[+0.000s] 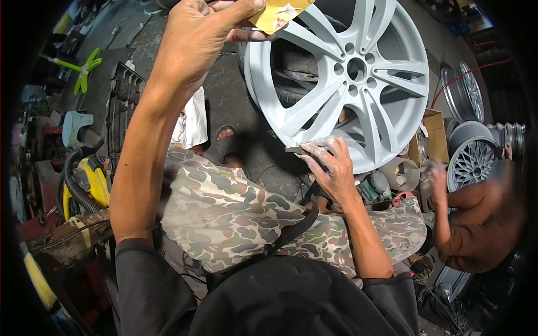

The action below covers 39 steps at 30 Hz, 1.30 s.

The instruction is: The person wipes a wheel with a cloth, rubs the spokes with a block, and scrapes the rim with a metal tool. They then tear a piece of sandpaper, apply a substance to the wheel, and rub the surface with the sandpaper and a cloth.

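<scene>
My left hand point(208, 25) is raised at the top of the view, its fingers closed on a yellow sheet point(270, 17). A smear of white and pinkish paste lies on that sheet. Below and to the right, my right hand point(332, 168) pinches a small dark flat spreader-like piece point(293, 149) at the near edge of a pale grey alloy wheel point(259, 84). White residue coats its fingers. Some white paste shows on the rim just beyond the piece. The wheel leans face up, with a dark tire point(291, 92) partly visible through its spokes.
A person point(476, 229) crouches at the right, one hand blurred. More wheels point(473, 154) stand behind them, near a cardboard box point(434, 134). A green power tool point(376, 187) lies below the wheel. On the left are a blue stool point(77, 127) and a yellow machine point(95, 182) with a black hose.
</scene>
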Each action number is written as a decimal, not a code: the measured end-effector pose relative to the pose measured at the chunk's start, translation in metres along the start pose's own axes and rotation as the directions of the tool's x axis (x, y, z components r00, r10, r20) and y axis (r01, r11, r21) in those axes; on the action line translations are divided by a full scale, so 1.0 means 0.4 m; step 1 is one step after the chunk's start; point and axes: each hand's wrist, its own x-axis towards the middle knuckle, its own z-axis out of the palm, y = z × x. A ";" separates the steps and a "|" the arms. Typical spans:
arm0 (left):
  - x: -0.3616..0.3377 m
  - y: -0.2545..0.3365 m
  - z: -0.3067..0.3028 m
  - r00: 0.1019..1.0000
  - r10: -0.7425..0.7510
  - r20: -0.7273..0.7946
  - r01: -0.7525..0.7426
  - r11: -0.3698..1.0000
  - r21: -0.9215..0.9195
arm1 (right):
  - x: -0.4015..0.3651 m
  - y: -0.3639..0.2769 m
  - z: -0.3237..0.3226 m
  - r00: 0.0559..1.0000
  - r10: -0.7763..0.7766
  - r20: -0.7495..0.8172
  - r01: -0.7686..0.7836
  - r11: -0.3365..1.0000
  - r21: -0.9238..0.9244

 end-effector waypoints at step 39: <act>-0.015 0.028 0.031 0.997 -0.076 -0.014 0.077 0.987 0.142 | 0.016 -0.016 -0.024 0.998 -0.062 0.008 0.062 0.992 -0.113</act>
